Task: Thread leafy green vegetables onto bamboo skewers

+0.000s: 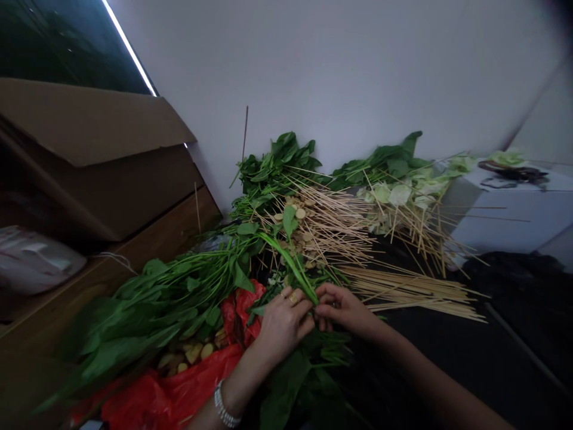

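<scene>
My left hand [286, 319], with gold rings and a beaded bracelet [224, 406], is closed around a few leafy green stems [295, 266]. The stems slant up and away, toward a leaf over the skewered slices. Fingers of my right hand [342, 310] pinch the near end of the same stems, close beside the left fingers. Whether a skewer is in that pinch is hidden. Below both hands are dark leaves [286, 388]. To the right of my right hand lies a bundle of bare wooden skewers [416, 292].
Skewered pale round slices [299, 213] are heaped behind my hands. Cabbage skewers [398, 194] lie farther right, leafy greens [282, 158] against the wall. At left are loose greens [179, 292], a red plastic bag [179, 391] with pale chunks [192, 352], and a cardboard box [98, 179].
</scene>
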